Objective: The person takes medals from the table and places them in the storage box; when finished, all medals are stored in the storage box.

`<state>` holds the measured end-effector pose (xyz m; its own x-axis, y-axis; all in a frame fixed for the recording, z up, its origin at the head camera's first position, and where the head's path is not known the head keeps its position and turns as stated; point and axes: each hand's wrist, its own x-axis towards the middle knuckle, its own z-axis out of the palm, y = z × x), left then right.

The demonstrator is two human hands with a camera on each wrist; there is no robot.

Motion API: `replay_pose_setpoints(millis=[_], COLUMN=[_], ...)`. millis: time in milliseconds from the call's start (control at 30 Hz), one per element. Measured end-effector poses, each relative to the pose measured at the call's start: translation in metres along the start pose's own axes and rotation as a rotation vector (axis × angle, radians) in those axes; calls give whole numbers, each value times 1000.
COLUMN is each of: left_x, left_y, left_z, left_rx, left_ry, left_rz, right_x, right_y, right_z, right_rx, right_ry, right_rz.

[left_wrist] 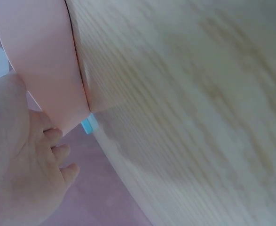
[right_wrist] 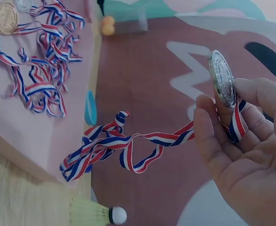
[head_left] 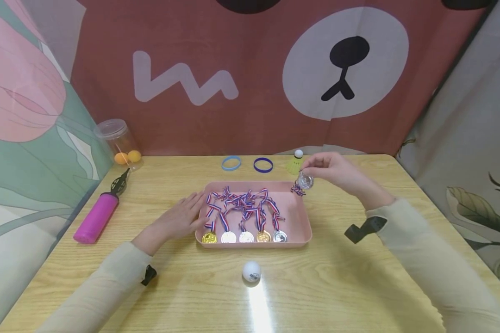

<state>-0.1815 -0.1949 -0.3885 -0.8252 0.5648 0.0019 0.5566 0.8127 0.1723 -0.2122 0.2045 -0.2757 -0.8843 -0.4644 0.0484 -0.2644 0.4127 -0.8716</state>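
My right hand [head_left: 337, 173] pinches a silver medal [right_wrist: 223, 79] between thumb and fingers, above the back right corner of a pink tray [head_left: 302, 222]. Its red, white and blue ribbon [right_wrist: 163, 138] hangs down in a bunched tangle. My left hand [head_left: 181, 215] rests at the tray's left side, with its fingers extended against the edge. Along the tray's front lie several medals: a gold medal [head_left: 209, 237], silver medals [head_left: 246, 237] and a bronze medal [head_left: 264, 236]. Their ribbons [head_left: 243, 201] are heaped toward the back.
A white ball [head_left: 252, 271] sits in front of the tray. Behind it lie a light blue wristband [head_left: 231, 163], a dark blue wristband [head_left: 263, 165] and a yellow shuttlecock [head_left: 294, 165]. At left are a magenta hand pump [head_left: 96, 217] and a clear jar [head_left: 113, 134] with orange balls.
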Motion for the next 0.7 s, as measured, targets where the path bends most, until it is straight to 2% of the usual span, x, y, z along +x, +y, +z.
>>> replay_pose_setpoints(millis=[233, 367, 567, 700], left_x=[-1, -1, -1, -1], left_y=[1, 1, 1, 1], left_z=[-1, -2, -2, -1], left_rx=[-1, -1, -4, -1], left_ry=[4, -7, -15, -15], left_rz=[-4, -8, -7, -7], right_x=[21, 29, 29, 26], right_y=[11, 25, 46, 55], right_z=[20, 27, 33, 36], right_rx=[-53, -111, -195, -227], right_ry=[-26, -46, -88, -160], right_rz=[-24, 3, 66, 40])
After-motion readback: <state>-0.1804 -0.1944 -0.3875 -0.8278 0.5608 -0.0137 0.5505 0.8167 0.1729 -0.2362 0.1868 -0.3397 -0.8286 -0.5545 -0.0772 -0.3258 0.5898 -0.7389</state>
